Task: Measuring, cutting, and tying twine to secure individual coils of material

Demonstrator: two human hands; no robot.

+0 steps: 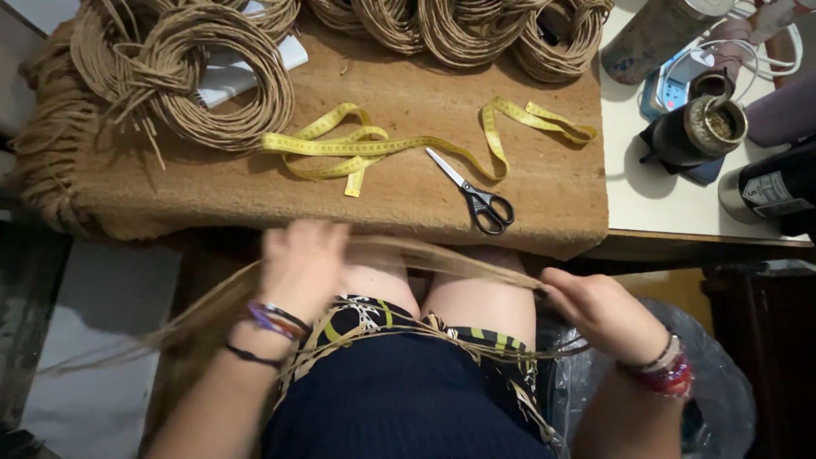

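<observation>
A bundle of long, thin tan fibre strands stretches across my lap, just below the table's front edge. My left hand is blurred and rests over the strands at their left part, fingers curled around them. My right hand pinches the strands' right end near my right knee. More loose strands trail over my dark skirt and hang off to the lower left. Both wrists carry bracelets.
A brown mat covers the table, with coils of twisted cord at the back, a yellow tape measure and black-handled scissors. To the right stand a cup, a flask and cables. A plastic bag sits beside my right leg.
</observation>
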